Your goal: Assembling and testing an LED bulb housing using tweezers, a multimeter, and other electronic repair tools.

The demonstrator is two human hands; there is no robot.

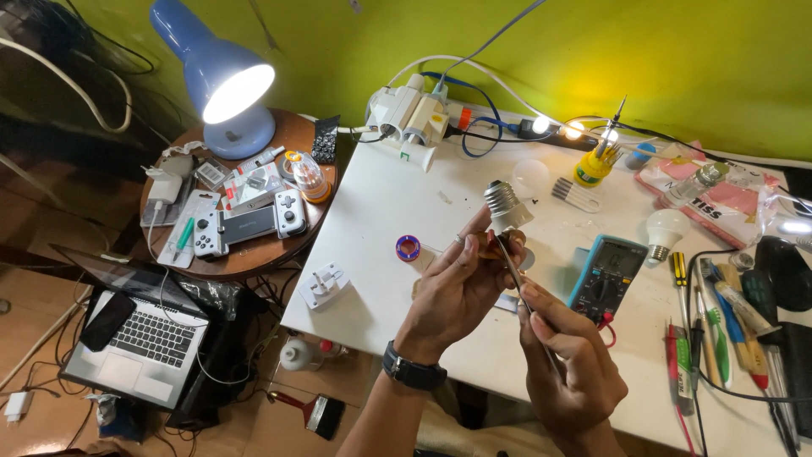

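My left hand (pixel 457 292) holds up a light bulb base (pixel 505 206), a white housing with a metal screw cap pointing away from me. My right hand (pixel 571 364) grips a thin metal tool (pixel 512 267) like a pen, and its tip touches the underside of the bulb base. Both hands hover over the white table (pixel 381 245). A black watch (pixel 412 368) is on my left wrist.
A blue multimeter (pixel 606 275) lies just right of my hands, a whole white bulb (pixel 664 230) beyond it. Screwdrivers and toothbrushes (pixel 715 330) lie at right. A purple tape roll (pixel 408 248), power strip (pixel 410 114), lit blue lamp (pixel 224 80), round wooden table (pixel 254 254), laptop (pixel 144 338) sit left.
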